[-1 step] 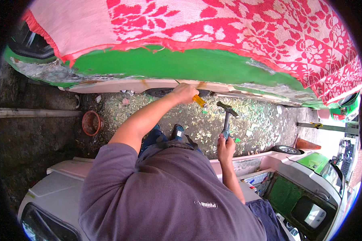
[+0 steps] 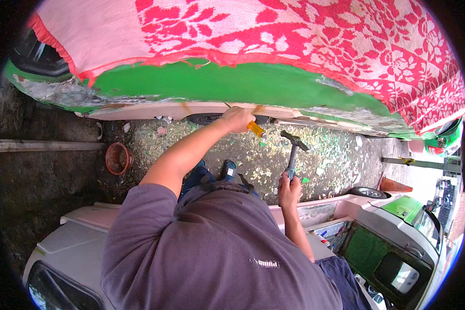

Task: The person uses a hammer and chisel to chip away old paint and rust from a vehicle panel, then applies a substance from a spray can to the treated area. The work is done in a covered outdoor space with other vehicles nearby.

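My left hand (image 2: 236,120) is closed round what looks like a screwdriver (image 2: 256,129). Its yellow handle sticks out to the right of the fist, and a thin bit of shaft shows at the upper left. This hand is against the pinkish lower edge of the green car body (image 2: 191,82); whether the tip touches the metal is hidden. In my right hand (image 2: 290,190) is a hammer (image 2: 293,157), gripped by its handle and held upward over the ground. The hammer head is to the right of the screwdriver handle and apart from it.
A red and pink flowered cloth (image 2: 274,31) drapes over the green car. Paint flakes litter the ground (image 2: 336,155). An orange-brown bucket (image 2: 118,158) stands at left, and a pole (image 2: 46,145) lies beyond it. Another vehicle (image 2: 82,232) is behind me, with its wheel (image 2: 368,192) at right.
The hammer head has shifted very slightly to the right. My left hand and the screwdriver look the same.
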The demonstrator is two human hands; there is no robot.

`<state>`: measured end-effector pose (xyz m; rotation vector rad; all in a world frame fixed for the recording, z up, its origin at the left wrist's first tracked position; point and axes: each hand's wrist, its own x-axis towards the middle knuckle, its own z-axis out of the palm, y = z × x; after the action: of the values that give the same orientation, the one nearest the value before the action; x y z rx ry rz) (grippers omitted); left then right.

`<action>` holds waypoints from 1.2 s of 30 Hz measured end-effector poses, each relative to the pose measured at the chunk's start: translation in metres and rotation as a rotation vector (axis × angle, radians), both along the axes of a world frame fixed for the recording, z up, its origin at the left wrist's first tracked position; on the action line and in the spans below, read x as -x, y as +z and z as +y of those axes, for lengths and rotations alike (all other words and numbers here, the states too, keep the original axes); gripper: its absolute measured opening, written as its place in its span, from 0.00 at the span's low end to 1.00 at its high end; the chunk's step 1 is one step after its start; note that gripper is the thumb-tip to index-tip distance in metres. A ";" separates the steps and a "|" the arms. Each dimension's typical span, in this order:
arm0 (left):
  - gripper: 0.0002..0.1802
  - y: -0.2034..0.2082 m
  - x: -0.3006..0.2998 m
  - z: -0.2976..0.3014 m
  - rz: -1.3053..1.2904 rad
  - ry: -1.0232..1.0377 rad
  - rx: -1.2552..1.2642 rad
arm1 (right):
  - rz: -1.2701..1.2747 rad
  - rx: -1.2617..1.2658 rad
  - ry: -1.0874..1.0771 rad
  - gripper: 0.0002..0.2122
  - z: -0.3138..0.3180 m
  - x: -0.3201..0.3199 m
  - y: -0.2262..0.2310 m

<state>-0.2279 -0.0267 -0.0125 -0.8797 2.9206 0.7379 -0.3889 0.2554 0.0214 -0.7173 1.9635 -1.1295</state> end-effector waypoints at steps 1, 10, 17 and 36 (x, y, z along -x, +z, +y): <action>0.06 -0.005 0.002 -0.002 0.018 0.007 -0.007 | -0.159 0.041 -0.075 0.11 0.001 -0.003 -0.007; 0.09 -0.018 0.019 -0.021 0.041 0.074 -0.006 | -0.386 0.242 -0.129 0.11 -0.033 -0.009 -0.021; 0.13 -0.020 0.033 -0.023 0.047 0.086 0.054 | -0.390 0.037 -0.128 0.12 -0.039 0.005 -0.030; 0.15 -0.033 0.045 -0.022 -0.115 0.038 -0.065 | -0.409 -0.041 -0.198 0.17 -0.021 0.015 -0.032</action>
<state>-0.2730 -0.0482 -0.0457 -0.9407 2.7714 0.7534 -0.4038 0.2339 -0.0104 -0.2456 1.7244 -1.2372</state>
